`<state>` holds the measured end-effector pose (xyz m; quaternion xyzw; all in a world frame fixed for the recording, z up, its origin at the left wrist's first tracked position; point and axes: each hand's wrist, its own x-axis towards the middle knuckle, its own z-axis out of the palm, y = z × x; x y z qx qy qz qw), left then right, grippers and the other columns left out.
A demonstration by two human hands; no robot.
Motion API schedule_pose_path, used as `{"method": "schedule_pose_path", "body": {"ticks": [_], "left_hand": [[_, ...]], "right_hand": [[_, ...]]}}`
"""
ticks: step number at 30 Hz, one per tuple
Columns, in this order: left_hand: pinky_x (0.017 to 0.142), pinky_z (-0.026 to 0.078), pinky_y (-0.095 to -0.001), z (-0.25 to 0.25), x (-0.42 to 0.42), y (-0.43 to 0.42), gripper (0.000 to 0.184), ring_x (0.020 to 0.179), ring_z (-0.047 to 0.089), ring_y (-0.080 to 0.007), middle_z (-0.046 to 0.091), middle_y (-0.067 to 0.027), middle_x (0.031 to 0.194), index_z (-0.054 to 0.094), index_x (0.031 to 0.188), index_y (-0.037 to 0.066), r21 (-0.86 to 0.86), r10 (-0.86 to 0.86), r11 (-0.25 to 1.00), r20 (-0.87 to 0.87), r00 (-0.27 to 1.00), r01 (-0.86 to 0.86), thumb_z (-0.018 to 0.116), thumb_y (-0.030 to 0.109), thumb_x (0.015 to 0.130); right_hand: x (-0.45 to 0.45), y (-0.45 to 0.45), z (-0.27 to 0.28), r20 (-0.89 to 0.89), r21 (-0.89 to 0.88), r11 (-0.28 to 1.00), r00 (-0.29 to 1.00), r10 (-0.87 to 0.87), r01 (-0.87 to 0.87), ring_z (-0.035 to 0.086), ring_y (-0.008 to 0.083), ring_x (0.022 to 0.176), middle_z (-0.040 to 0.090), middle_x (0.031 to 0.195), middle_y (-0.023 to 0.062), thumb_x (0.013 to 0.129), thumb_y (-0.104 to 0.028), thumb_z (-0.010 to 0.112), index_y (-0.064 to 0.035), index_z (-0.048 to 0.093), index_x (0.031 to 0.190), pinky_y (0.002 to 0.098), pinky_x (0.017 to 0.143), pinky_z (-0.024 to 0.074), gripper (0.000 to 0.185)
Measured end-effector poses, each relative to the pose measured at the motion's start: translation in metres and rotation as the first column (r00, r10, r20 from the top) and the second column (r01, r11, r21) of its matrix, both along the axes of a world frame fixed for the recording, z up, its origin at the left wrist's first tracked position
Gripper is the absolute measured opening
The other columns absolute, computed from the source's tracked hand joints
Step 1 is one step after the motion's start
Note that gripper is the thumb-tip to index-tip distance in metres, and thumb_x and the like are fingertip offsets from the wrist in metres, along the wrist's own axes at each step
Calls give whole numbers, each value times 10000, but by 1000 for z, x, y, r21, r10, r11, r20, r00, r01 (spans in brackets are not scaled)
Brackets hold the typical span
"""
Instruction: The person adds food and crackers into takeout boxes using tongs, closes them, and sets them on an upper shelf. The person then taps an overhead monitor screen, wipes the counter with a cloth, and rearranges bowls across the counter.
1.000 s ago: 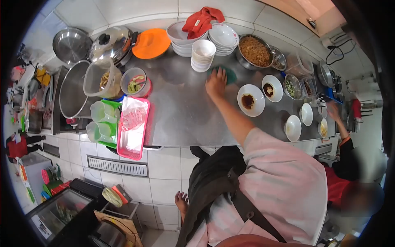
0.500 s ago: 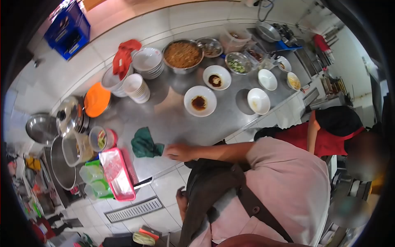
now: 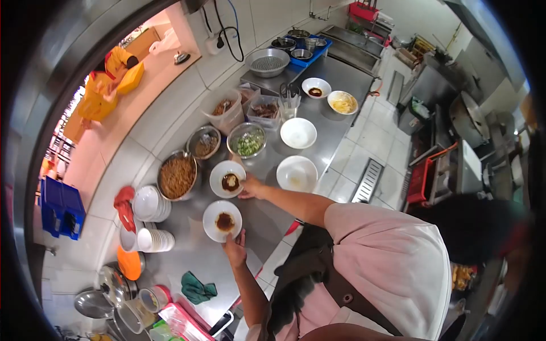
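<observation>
My right hand [image 3: 249, 187] grips the near rim of a white bowl [image 3: 216, 184] that holds dark brown sauce with a pale dollop. Beside it, another white bowl [image 3: 211, 230] with dark brown sauce has my left hand [image 3: 234, 248] at its rim, thumb on the edge and other fingers partly hidden. Close to these stands a metal bowl of chopped greens [image 3: 248, 140]. A large metal bowl of brown minced food [image 3: 177, 177] sits behind the two sauce bowls. To the left on the steel counter lies a crumpled green cloth [image 3: 197, 288].
Two white bowls stand nearer the counter edge, one pale inside [image 3: 298, 133], one lightly stained [image 3: 297, 174]. Stacked bowls [image 3: 151, 204], stacked cups [image 3: 156, 240] and an orange lid [image 3: 130, 262] line the wall side. Another person [image 3: 102, 94] in yellow shows beyond the hatch.
My right hand has left the green cloth area for one sauce bowl. My left hand has risen from below the counter edge to the other. The view has turned toward the right.
</observation>
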<state>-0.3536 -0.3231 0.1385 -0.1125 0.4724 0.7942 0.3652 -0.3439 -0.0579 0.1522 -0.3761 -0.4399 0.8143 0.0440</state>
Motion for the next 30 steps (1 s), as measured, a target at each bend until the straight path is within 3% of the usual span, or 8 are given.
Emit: {"method": "schedule_pose_path", "body": {"ticks": [9,12,13,16,19,22,27,30], "left_hand": [[991,524,-441,7,38,13,572,1189,560,-335,505,-195,1336,345,1420,-1,-2,382,924,-64,922,-383,494,38,869],[1001,499,-424,45,70,7,538,1184,554,-337,485,-196,1345,348,1392,-48,-30,411,904,-207,888,-426,451,45,873],[985,498,-411,60,78,7,530,1162,567,-321,488,-185,1339,366,1381,-36,-201,301,905,-321,898,-375,497,81,881],[907,534,-364,123,95,30,494,1140,581,-299,528,-160,1298,408,1357,-5,-193,274,931,-190,943,-310,529,84,887],[860,548,-375,120,105,45,493,1086,603,-275,557,-152,1231,423,1334,-10,-541,-235,832,-548,803,-125,575,138,889],[827,558,-390,161,122,119,464,1026,625,-246,592,-136,1141,461,1290,-8,-295,15,953,-178,984,-68,604,186,894],[753,589,-386,161,160,239,405,963,655,-248,608,-121,1155,491,1262,40,-284,-310,921,-117,943,267,621,164,899],[1017,464,-505,152,196,349,418,1194,544,-327,525,-138,1298,429,1333,51,-7,-278,960,121,953,281,529,51,928]], "right_hand": [[16,38,32,-196,-122,980,972,130,-155,694,285,801,598,1146,167,943,-116,467,-101,354,1375,373,692,627,447],[40,62,32,-317,-146,864,850,420,-481,704,294,784,624,1100,196,955,-150,493,-24,363,1349,373,682,628,433],[49,73,42,-285,-171,845,847,449,-506,708,293,781,637,1071,198,959,-152,489,-17,376,1337,369,680,626,417],[100,124,104,-287,-96,836,819,497,-540,714,274,761,656,1025,199,954,-127,463,-13,415,1299,343,671,622,366],[157,175,155,-172,-34,848,839,516,-528,715,253,750,661,1010,188,934,-104,449,-12,405,1314,311,646,615,393],[220,227,180,-192,-75,908,899,393,-413,715,246,756,660,1030,170,921,-111,478,-12,405,1316,330,661,609,414],[320,353,174,-157,25,996,983,93,-90,704,336,878,636,1050,230,960,-145,528,53,421,1278,361,728,602,390],[359,446,185,-153,147,988,988,-26,49,705,310,840,651,1021,234,962,-156,530,72,411,1289,341,694,611,416]]}}
